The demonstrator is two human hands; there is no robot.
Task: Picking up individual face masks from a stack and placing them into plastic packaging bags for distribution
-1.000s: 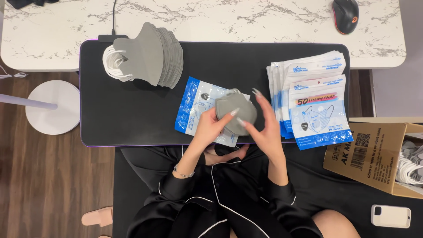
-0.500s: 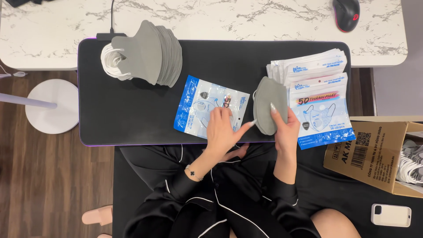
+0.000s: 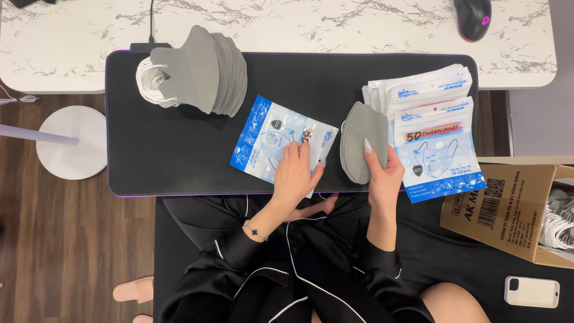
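My right hand (image 3: 382, 173) holds a small stack of folded grey face masks (image 3: 362, 140) upright over the black desk mat (image 3: 179, 149), just left of the packet pile. My left hand (image 3: 296, 173) rests flat on a blue-and-white plastic packet (image 3: 272, 140) lying on the mat, fingers pinching its right edge. A pile of the same kind of packets (image 3: 433, 128) lies at the mat's right end. At the back left sits a fanned stack of grey masks (image 3: 203, 69) with white ear loops.
A white marble-patterned tabletop (image 3: 329, 24) runs along the back with a black computer mouse (image 3: 472, 18). A cardboard box (image 3: 508, 206) of masks stands at my right, a white phone (image 3: 531, 291) below it. A round white stand base (image 3: 72, 140) is on the wooden floor.
My right hand has carried the grey masks from over the packet to the right, beside the packet pile. My left hand has dropped onto the flat packet.
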